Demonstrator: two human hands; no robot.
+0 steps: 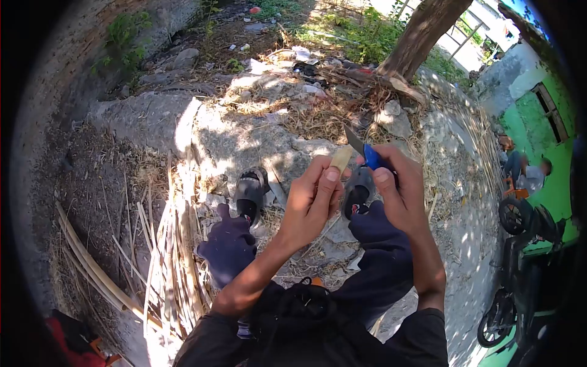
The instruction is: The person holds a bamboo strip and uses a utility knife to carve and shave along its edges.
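Between the thumb and fingers of my left hand (313, 199) is a short, flat, pale yellow piece of bamboo or wood (342, 158), its upper end sticking out. My right hand (398, 191) is wrapped round the blue handle of a knife (372, 157). The knife's grey blade points up and to the left, close by the top of the pale piece; whether they touch I cannot tell. Both hands are held in front of me, above my knees and dark shoes.
Long split bamboo strips (174, 263) lie on the ground at my left. Rough rock (229, 137) with dry litter rises ahead, below a tree trunk (422, 40). A person (532, 177) sits far right by a green wall (532, 122), near a parked motorcycle (520, 244).
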